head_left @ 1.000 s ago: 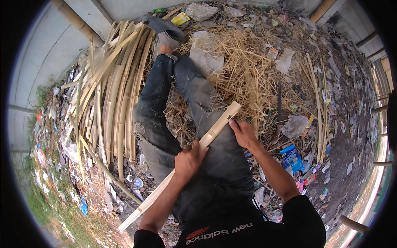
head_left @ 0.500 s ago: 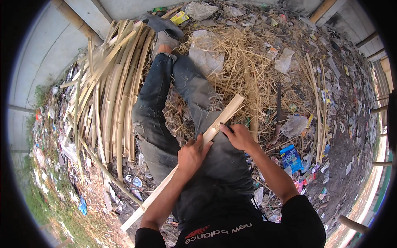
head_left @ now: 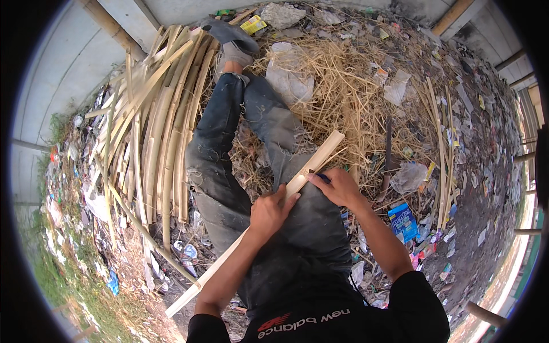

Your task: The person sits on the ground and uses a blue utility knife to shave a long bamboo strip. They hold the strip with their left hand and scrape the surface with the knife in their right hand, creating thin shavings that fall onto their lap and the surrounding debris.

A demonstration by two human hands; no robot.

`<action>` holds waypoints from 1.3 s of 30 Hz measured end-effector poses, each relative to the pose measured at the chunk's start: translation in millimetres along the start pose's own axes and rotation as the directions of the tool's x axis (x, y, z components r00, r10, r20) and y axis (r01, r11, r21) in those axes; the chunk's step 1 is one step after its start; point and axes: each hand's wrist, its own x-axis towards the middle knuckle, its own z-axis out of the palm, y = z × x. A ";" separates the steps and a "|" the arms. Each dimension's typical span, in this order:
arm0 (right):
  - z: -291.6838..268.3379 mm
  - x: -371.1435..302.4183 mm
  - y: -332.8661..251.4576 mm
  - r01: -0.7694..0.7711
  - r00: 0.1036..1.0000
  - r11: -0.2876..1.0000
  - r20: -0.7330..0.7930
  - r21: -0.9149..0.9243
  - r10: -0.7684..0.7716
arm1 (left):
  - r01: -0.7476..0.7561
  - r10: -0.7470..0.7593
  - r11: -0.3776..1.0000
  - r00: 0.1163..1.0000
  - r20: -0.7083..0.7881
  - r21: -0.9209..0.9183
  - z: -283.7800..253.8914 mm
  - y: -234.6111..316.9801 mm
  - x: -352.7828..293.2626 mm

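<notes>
Bamboo strip (head_left: 321, 157): we have it slantwise across our dark trousers (head_left: 303, 246)
Left hand (head_left: 269, 214): we wrap it snugly around the strip
Right hand (head_left: 337, 186): we grip a small dark tool (head_left: 324, 178) at its edge

Grey panel walls (head_left: 51, 97), bamboo post (head_left: 112, 30), litter-strewn ground (head_left: 477, 228), green weeds (head_left: 43, 260) lower left

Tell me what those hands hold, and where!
The left hand holds a pale strip near its middle. The right hand holds a small dark tool; held part unclear.
</notes>
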 end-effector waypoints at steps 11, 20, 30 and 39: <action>-18.3 2.5 -8.6 -0.070 0.904 0.943 0.420 0.325 -0.077 | 0.020 -0.015 0.986 0.999 0.032 -0.164 0.1 -11.2 9.3; -61.7 1.7 19.7 -0.257 0.856 0.965 -0.475 -0.049 0.204 | 0.050 -0.026 0.974 0.993 0.112 -0.220 -13.8 -7.6 10.0; -23.8 -18.8 -13.7 -0.044 0.990 0.981 -0.137 -0.191 0.018 | -0.019 0.019 1.000 0.998 -0.056 -0.001 5.1 -2.9 0.3; -30.4 4.1 2.3 -0.119 0.989 0.957 -0.111 -0.264 0.092 | -0.062 0.081 0.982 0.992 -0.099 0.178 8.8 -1.9 -2.4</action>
